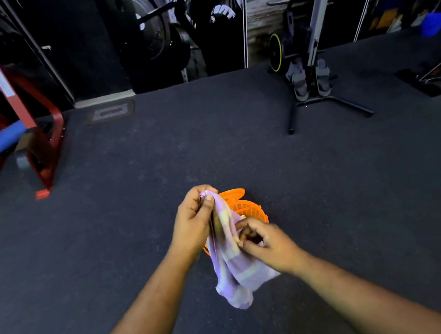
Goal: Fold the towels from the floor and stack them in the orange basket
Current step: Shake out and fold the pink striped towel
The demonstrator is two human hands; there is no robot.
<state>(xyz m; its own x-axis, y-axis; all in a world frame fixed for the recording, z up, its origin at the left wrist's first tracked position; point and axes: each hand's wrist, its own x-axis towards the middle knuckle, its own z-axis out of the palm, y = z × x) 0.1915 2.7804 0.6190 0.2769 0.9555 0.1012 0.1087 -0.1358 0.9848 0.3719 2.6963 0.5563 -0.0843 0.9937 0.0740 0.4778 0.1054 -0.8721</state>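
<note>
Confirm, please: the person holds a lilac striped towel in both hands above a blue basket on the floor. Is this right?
One detail is wrong: the basket is orange, not blue, as the head view shows. The rest stands: the left hand pinches the top of the lilac striped towel, the right hand grips it lower down, and the basket stands on the floor behind it.

Lilac towel (231,264) with pale yellow stripes; orange basket (250,210); dark grey floor (133,210).

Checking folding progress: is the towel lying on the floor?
No, the lavender striped towel hangs in the air, gripped by the left hand and right hand above the orange basket.
</note>
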